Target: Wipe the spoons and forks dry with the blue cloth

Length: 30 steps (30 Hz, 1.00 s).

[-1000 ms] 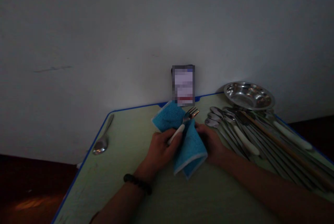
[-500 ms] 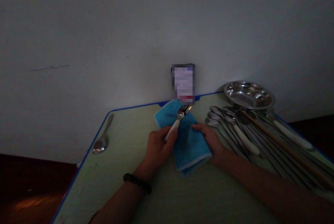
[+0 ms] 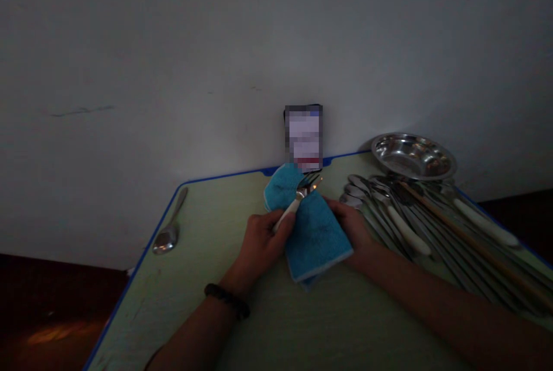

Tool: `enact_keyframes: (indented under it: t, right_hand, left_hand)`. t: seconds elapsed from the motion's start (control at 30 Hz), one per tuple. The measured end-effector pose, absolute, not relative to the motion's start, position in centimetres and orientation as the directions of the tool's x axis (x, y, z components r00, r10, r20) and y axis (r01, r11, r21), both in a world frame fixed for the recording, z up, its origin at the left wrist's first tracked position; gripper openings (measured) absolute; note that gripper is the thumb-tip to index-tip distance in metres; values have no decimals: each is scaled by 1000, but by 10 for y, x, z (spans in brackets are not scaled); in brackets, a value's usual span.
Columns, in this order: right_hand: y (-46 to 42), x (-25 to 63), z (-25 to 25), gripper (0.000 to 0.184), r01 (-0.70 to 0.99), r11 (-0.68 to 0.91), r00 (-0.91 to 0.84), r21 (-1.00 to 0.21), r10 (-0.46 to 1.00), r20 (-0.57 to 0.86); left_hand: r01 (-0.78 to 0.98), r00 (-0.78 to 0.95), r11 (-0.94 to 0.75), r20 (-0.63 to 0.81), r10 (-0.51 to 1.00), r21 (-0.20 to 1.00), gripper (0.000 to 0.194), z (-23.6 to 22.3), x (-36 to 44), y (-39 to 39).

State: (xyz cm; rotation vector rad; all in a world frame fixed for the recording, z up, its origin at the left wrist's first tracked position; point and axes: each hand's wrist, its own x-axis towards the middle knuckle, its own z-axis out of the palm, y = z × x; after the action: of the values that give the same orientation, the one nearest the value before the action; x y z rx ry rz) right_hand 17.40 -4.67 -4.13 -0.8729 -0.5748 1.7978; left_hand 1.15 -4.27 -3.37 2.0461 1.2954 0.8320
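Observation:
My left hand is closed around the pale handle of a fork, whose metal tines point up and to the right. A blue cloth with a light edge lies behind and beside the fork, folded over on itself. My right hand grips the cloth from its right side; most of those fingers are hidden behind the fabric. Both hands are over the middle of the table. To the right of my right hand lies a pile of cutlery, with spoons, pale-handled pieces and long thin pieces.
A spoon rests alone near the table's left edge. At the back right stands a shiny metal bowl. A phone with a blurred screen leans on the wall. The pale green table has a blue rim.
The right hand's thumb and fingers have slipped further behind the cloth, whose upper part has shifted and folded a little. More of the fork's tines show. The left hand has hardly moved.

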Motion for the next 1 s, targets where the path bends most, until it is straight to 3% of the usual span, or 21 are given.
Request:
enact_keyframes:
  t: [0.23, 0.5, 0.67, 0.77, 0.9, 1.0]
  right_hand:
    - [-52, 173, -42, 28, -592, -388, -308, -706, 919, -247]
    - [-52, 172, -35, 28, -597, -505, -361, -623, 863, -353]
    - [-48, 175, -35, 28, -650, -590, -395, -478, 800, -451]
    - [-45, 177, -36, 25, -688, -575, -397, -442, 809, -434]
    - [-44, 174, -40, 36, -698, -478, -399, -533, 878, -264]
    - [-47, 171, -42, 32, -664, -408, -358, -626, 909, -214]
  left_hand:
    - [550, 410, -403, 184, 893, 731, 40, -35, 9, -42]
    - [524, 501, -416, 126, 856, 743, 42, -35, 10, -43]
    - [523, 478, -393, 121, 870, 756, 42, -34, 11, -43]
    - [531, 410, -352, 130, 903, 771, 42, -33, 11, -42]
    - [509, 305, -269, 121, 945, 817, 42, -33, 11, -40]
    - [489, 348, -272, 101, 932, 829, 41, -33, 9, -39]
